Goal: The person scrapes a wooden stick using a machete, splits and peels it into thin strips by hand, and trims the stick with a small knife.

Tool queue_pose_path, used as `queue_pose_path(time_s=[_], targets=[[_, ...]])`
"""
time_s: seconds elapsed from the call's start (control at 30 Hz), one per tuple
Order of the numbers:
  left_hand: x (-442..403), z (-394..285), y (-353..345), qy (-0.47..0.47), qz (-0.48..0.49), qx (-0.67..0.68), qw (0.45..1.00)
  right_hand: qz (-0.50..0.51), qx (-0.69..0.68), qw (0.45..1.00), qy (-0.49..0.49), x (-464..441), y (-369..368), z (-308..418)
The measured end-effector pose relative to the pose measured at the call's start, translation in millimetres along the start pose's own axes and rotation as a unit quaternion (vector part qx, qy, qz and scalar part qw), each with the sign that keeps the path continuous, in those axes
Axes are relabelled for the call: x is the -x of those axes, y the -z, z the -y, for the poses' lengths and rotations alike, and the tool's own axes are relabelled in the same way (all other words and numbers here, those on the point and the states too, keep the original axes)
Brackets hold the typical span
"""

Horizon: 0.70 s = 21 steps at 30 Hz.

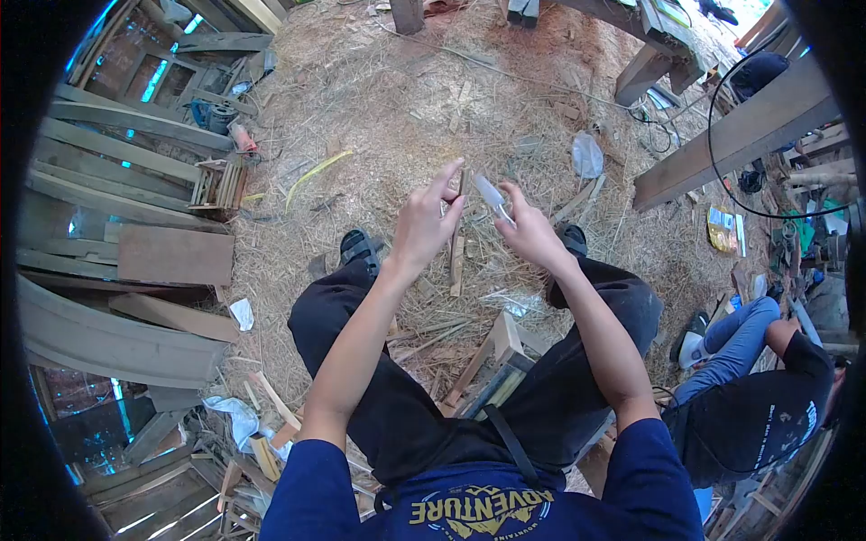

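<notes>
My left hand (pixel 424 225) is raised above the floor in front of my knees, index finger and thumb apart. I see nothing clearly held in it; its curled fingers are partly hidden. Close by on the right, my right hand (pixel 530 236) is closed on a narrow, pale translucent piece (pixel 490 195), which slants up and left towards the left hand. Its exact kind cannot be made out. Below and between the hands a thin wooden strip (pixel 457 266) shows against the shavings. A wooden piece with a squared end (pixel 507 335) juts up between my legs.
Shavings cover the floor (pixel 361 117). A yellow strip (pixel 316 171) and a clear plastic bag (pixel 586 155) lie ahead. Boards (pixel 176 255) are stacked left. A thick timber beam (pixel 731 135) slants at right. Another person (pixel 758 415) sits close on my right.
</notes>
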<state>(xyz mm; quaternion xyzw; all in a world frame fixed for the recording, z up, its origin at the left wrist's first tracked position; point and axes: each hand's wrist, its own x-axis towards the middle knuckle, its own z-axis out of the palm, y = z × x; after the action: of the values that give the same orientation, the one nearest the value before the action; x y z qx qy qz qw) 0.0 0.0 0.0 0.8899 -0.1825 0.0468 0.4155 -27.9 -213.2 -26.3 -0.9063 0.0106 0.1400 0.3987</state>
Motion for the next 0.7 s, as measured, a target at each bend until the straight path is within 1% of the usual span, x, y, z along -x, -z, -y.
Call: queue_pose_path(time_s=[0.07,0.17,0.27,0.37,0.47,0.57,0.6,0.67,0.7], targets=[[1,-3,2,-0.022,-0.006,-0.007,1.0,0.01,0.053,0.998,0.013,4,-5,-4],[0,0,2,-0.018,0.007,-0.001,1.0,0.073,0.029,0.997,0.012,2,-15,-20],[1,7,4,-0.035,0.002,-0.065,0.997,0.088,-0.008,0.996,0.025,1,-25,-31],[3,15,6,-0.056,-0.008,-0.06,0.997,0.092,-0.005,0.996,0.011,-5,-41,-60],[6,26,13,-0.03,0.012,-0.064,0.997,0.1,-0.038,0.992,-0.071,1,-52,-75],[9,30,17,0.021,0.027,-0.069,0.997,0.071,-0.111,0.986,-0.103,8,-69,-97],[7,32,15,0.02,0.016,-0.062,0.998,0.07,-0.125,0.98,-0.136,7,-72,-96],[6,35,8,0.021,-0.002,-0.049,0.999,0.053,-0.142,0.979,-0.138,2,-75,-98],[2,32,6,0.034,0.006,-0.044,0.998,0.044,-0.15,0.978,-0.14,0,-73,-93]])
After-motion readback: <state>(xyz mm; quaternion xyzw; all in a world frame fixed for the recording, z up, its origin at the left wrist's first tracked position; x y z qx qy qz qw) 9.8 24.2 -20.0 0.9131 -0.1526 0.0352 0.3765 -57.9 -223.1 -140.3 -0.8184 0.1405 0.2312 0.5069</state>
